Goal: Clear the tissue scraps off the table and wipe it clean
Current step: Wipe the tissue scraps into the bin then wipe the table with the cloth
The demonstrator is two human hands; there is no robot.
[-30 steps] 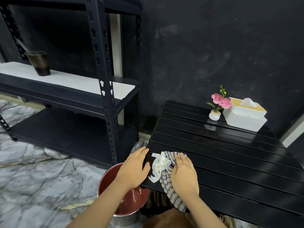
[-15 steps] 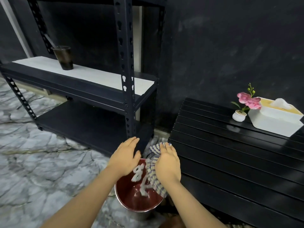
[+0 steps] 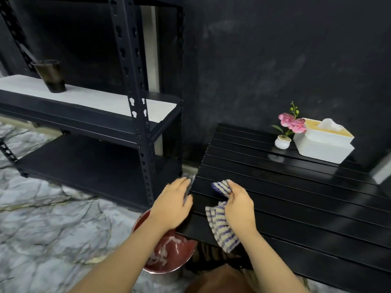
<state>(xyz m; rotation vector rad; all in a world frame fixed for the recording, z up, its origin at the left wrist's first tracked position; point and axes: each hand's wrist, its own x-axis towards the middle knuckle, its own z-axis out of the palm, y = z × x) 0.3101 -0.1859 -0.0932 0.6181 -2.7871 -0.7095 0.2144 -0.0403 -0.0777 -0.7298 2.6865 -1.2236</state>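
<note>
White tissue scraps (image 3: 163, 250) lie inside a red metal bin (image 3: 182, 256) on the floor by the left edge of the black slatted table (image 3: 296, 187). My right hand (image 3: 239, 206) grips a blue-and-white striped cloth (image 3: 220, 225) over the table's near left corner; part of the cloth hangs below the hand. My left hand (image 3: 171, 206) hovers above the bin at the table's left edge, fingers together and slightly curled, with nothing visibly in it.
A white tissue box (image 3: 323, 142) and a small potted pink flower (image 3: 285, 132) stand at the table's far right. A black metal shelf rack (image 3: 135, 102) with a dark cup (image 3: 50, 76) stands to the left. Marble floor (image 3: 42, 218) lies around the bin.
The tissue scraps went from the table edge into the bin. My right hand came back over the table with the cloth; my left hand stays above the bin.
</note>
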